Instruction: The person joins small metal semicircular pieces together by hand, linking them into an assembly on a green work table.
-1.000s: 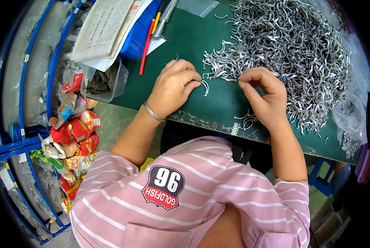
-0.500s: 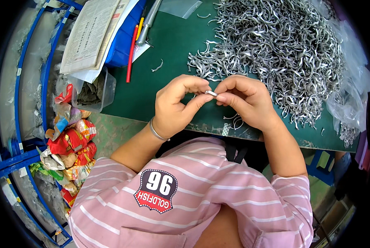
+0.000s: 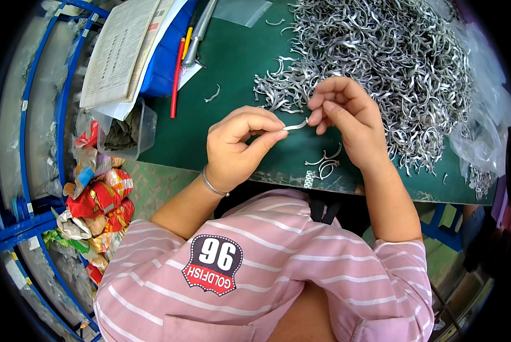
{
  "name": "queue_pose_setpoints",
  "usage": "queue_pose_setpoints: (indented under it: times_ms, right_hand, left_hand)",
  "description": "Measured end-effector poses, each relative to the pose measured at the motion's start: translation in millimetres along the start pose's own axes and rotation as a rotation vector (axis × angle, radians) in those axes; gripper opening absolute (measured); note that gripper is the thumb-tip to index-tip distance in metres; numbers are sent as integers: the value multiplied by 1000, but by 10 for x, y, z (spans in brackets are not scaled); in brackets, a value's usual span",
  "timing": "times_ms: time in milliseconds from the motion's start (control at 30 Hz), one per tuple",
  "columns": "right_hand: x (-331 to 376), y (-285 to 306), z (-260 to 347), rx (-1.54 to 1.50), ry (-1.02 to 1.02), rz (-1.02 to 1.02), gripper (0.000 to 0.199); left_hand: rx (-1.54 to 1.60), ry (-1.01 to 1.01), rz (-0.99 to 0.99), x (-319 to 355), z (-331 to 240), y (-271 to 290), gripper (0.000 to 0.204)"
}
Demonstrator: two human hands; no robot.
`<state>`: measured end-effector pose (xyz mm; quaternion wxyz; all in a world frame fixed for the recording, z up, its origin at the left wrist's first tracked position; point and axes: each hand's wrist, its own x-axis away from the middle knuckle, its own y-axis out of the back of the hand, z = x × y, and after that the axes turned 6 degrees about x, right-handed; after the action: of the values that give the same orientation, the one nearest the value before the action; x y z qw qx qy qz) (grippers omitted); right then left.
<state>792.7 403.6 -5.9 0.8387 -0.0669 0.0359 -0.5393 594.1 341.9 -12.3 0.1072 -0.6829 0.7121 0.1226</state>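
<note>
My left hand (image 3: 235, 145) pinches a small curved silvery metal strip (image 3: 295, 126) by one end between thumb and forefinger. The strip's other end points at my right hand (image 3: 349, 122), whose loosely bent fingers are apart and close to that tip; I see nothing held in them. Just beyond my hands a large heap of similar curved metal strips (image 3: 381, 62) covers the right part of the green table (image 3: 232, 68). Several loose strips (image 3: 327, 165) lie near the front edge, below my right hand.
Left on the table are a blue bin (image 3: 163, 71) with papers (image 3: 118, 51) over it, a red pencil (image 3: 177, 80), a metal-handled tool (image 3: 198, 34) and a clear tub (image 3: 147, 128). Plastic sheeting (image 3: 483, 102) borders the heap. Blue shelving (image 3: 24, 114) and colourful wrappers (image 3: 104, 196) stand left.
My right hand has let go of the metal strip and moved up and right, its fingers loosening. My left hand keeps the strip, now showing more of its length, and has shifted slightly left.
</note>
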Motion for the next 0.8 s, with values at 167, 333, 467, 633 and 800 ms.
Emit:
queue_pose_setpoints:
  times_ms: [167, 333, 467, 633, 800]
  right_hand:
    - [32, 48, 71, 1, -206, 236, 17]
    - [18, 289, 164, 152, 115, 213, 10]
    - [-1, 474, 227, 681, 308, 410, 12]
    - [27, 451, 165, 864, 296, 634, 13]
    - [-1, 342, 176, 783, 349, 471, 10]
  left_hand:
    - [-301, -257, 47, -25, 1, -28, 17]
    - [-379, -238, -42, -72, -19, 32, 16]
    - [-485, 29, 8, -110, -96, 239, 6]
    - [-645, 146, 107, -52, -77, 248, 17]
    - [-731, 1, 171, -12, 39, 222, 13]
